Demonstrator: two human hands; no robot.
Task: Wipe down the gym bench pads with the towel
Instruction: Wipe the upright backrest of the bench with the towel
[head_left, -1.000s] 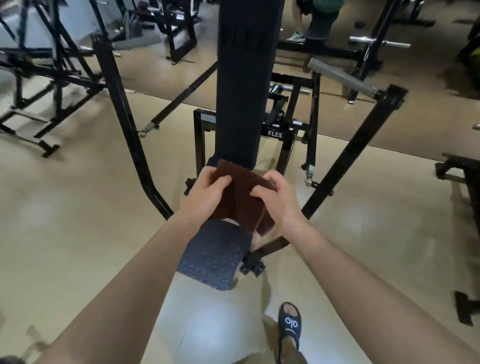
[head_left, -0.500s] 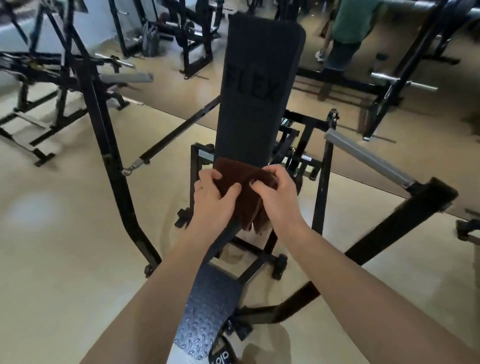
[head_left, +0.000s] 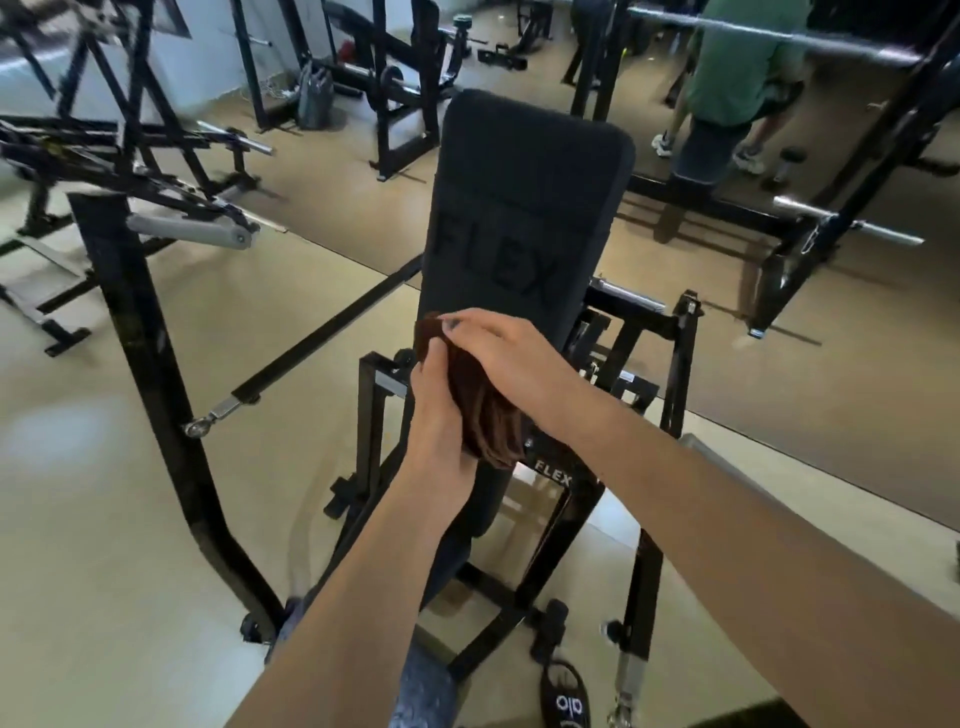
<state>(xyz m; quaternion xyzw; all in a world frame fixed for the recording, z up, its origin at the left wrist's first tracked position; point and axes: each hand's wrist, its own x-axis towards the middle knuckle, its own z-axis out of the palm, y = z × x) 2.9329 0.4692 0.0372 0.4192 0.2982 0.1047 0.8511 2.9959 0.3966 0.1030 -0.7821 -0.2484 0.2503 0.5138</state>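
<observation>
Towel (head_left: 485, 410): dark brown, folded into several layers, sandwiched between my two hands at the lower end of the back pad (head_left: 524, 208). My left hand (head_left: 441, 415) grips it from the left side, fingers curled round its edge. My right hand (head_left: 511, 358) lies over the top of it, fingers bent down across the cloth and closed on it, fingertips at its upper left corner.

Back pad: black, upright and tilted away from me, "FLEX" embossed across its middle; the towel touches its bottom edge.

Frame (head_left: 550, 467): black steel, behind and below the pad, with a small "FLEX" plate.

Floor (head_left: 104, 519): pale beige, glossy.

Sandal (head_left: 566, 701): black, white lettering, at the lower edge.

Another person (head_left: 737, 78): green shirt, standing beyond the pad among other racks.
</observation>
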